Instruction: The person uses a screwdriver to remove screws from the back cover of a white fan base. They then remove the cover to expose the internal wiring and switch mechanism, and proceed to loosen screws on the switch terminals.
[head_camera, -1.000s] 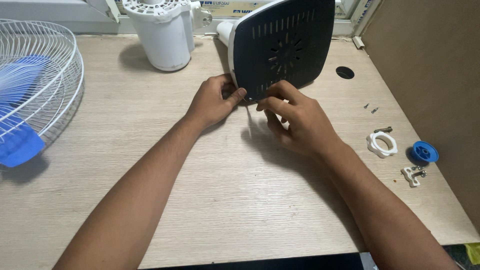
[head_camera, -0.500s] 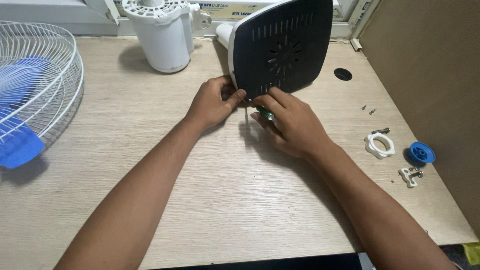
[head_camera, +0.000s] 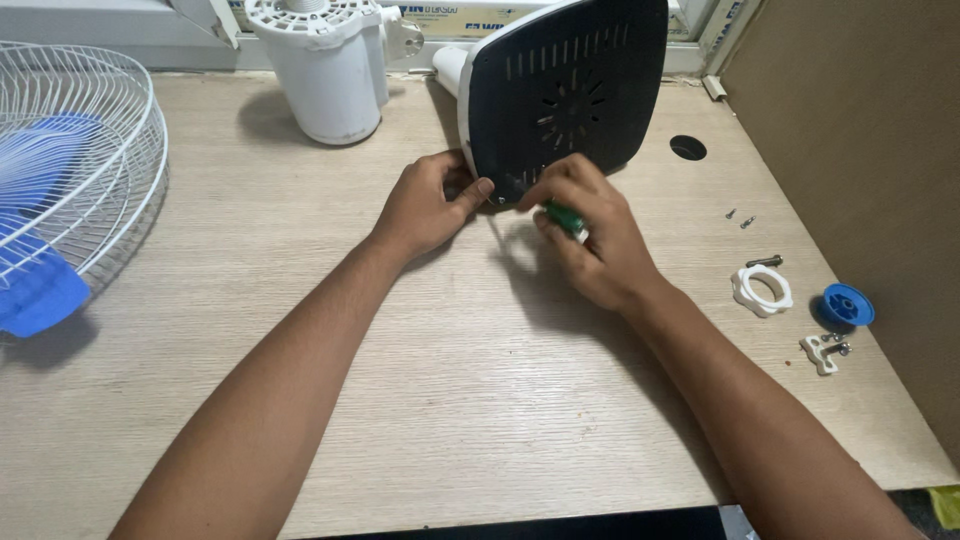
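Green-handled screwdriver (head_camera: 566, 219) clenched in right hand (head_camera: 595, 240); left hand (head_camera: 425, 205) grips one dark fan base (head_camera: 570, 95); two loose screws (head_camera: 740, 218).

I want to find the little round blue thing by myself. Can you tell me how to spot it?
Start at the light wooden table and go to its right edge, beside the brown wall panel. There a small round blue plastic cap lies flat, just right of a white plastic ring nut and above a small white bracket. It is the only blue piece on that side.
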